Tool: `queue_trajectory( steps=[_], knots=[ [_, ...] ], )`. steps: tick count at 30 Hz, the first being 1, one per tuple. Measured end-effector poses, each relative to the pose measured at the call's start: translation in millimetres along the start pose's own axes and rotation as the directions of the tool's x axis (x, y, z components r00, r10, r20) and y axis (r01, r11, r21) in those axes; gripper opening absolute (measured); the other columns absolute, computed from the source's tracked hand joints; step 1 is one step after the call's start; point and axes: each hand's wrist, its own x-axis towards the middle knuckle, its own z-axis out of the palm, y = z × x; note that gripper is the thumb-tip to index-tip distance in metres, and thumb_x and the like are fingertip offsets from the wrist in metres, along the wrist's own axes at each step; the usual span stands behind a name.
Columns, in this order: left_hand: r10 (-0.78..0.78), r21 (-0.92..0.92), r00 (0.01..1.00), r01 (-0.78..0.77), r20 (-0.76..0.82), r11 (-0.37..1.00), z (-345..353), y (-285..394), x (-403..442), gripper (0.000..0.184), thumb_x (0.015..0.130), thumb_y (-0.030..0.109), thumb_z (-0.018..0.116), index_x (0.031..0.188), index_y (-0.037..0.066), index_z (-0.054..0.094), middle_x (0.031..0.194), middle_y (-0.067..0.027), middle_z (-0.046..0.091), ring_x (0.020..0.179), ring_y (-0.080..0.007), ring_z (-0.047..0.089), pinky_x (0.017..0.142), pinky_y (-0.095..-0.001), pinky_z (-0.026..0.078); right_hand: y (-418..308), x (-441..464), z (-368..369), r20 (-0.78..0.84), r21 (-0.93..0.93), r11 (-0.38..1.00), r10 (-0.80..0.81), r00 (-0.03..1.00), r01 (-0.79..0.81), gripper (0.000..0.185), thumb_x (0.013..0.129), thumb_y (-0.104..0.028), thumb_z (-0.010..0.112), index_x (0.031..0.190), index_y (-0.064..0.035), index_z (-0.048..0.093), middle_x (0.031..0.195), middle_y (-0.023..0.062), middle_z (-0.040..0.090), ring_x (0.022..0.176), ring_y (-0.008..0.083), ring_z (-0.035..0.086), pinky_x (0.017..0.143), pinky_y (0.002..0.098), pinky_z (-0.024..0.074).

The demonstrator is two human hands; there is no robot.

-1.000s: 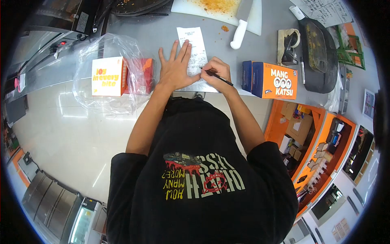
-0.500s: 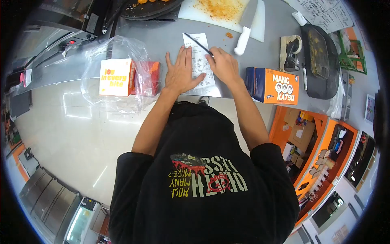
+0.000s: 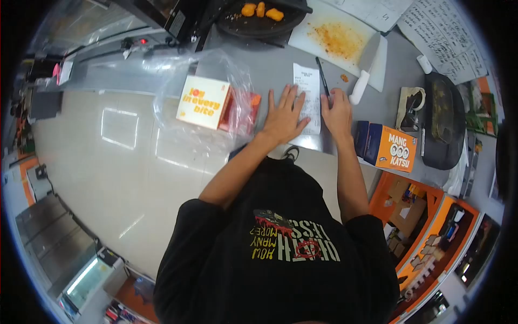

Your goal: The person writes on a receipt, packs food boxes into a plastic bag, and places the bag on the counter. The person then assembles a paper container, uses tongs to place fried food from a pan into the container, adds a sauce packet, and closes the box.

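Observation:
A long printed receipt [image 3: 306, 81] lies on the metal counter in front of me. My left hand [image 3: 283, 119] rests flat with its fingers spread, covering the receipt's lower left side. Just right of the paper, my right hand [image 3: 338, 116] has its fingers closed at the lower end of a dark pen [image 3: 321, 73]. The pen points away from me alongside the receipt's right edge. Beyond that hand is a knife with a white handle [image 3: 359, 87], its blade on a stained white cutting board [image 3: 329, 16].
Plastic film surrounds a white "joy in every bite" box [image 3: 202, 101] and a red box [image 3: 248, 110] at left. On the right are an orange "Mang Katsu" box [image 3: 396, 148], a tape roll [image 3: 418, 100] and a black tray [image 3: 445, 137]. A dark pan [image 3: 237, 24] holds fried pieces.
The view has shifted, so the counter items appear farther right and lower. The pen, earlier slanting across the receipt, is now off its right edge with my right hand. My left hand stays on the paper.

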Motion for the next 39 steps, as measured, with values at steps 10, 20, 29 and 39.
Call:
queue_trajectory(
  steps=[10, 20, 29, 39],
  knots=[
    [-0.026, -0.203, 0.898, -0.071, -0.440, 0.977, -291, -68, -88, 0.057, 0.075, 0.014, 0.084, 0.124, -0.003, 0.061, 0.099, -0.0189, 0.073, 0.086, -0.0349, 0.073, 0.079, -0.0378, 0.058, -186, -45, 3, -0.017, 0.523, 0.847, 0.120, 0.993, -0.093, 0.030, 0.082, -0.016, 0.079, 0.105, -0.0031, 0.065, 0.090, 0.0116, 0.062, 0.077, 0.0281, 0.061, 0.070, 0.0376, 0.0507],
    [-0.548, -0.496, 0.824, 0.421, -0.140, 0.759, -253, -154, -90, 0.044, 0.094, 0.010, 0.068, 0.135, 0.003, 0.056, 0.097, -0.0109, 0.068, 0.080, -0.0143, 0.066, 0.067, -0.0277, 0.053, -175, -63, 6, -0.174, 0.520, 0.828, 0.344, 0.923, -0.211, 0.050, 0.082, -0.025, 0.082, 0.121, -0.0037, 0.060, 0.119, 0.0147, 0.059, 0.111, 0.0245, 0.058, 0.086, 0.0389, 0.0511],
    [-0.609, -0.675, 0.775, 0.359, -0.169, 0.644, -307, -138, -69, 0.015, 0.100, 0.009, 0.059, 0.106, -0.004, 0.063, 0.083, -0.0075, 0.064, 0.065, -0.0110, 0.059, 0.060, -0.0246, 0.048, -244, -48, 4, -0.104, 0.082, 0.995, -0.040, 0.994, 0.049, 0.040, 0.077, -0.009, 0.077, 0.114, -0.0042, 0.062, 0.094, 0.0136, 0.060, 0.081, 0.0309, 0.062, 0.067, 0.0386, 0.0532],
    [-0.244, 0.103, 0.969, 0.248, -0.050, 0.963, -241, -73, -62, 0.045, 0.100, 0.028, 0.061, 0.132, -0.003, 0.055, 0.130, -0.0247, 0.058, 0.120, -0.0367, 0.055, 0.096, -0.0439, 0.046, -178, -19, -74, -0.020, 0.793, 0.608, 0.094, 0.995, -0.042, 0.021, 0.076, 0.004, 0.061, 0.096, -0.0023, 0.061, 0.082, 0.0085, 0.060, 0.073, 0.0181, 0.062, 0.060, 0.0310, 0.0488]
  ],
)
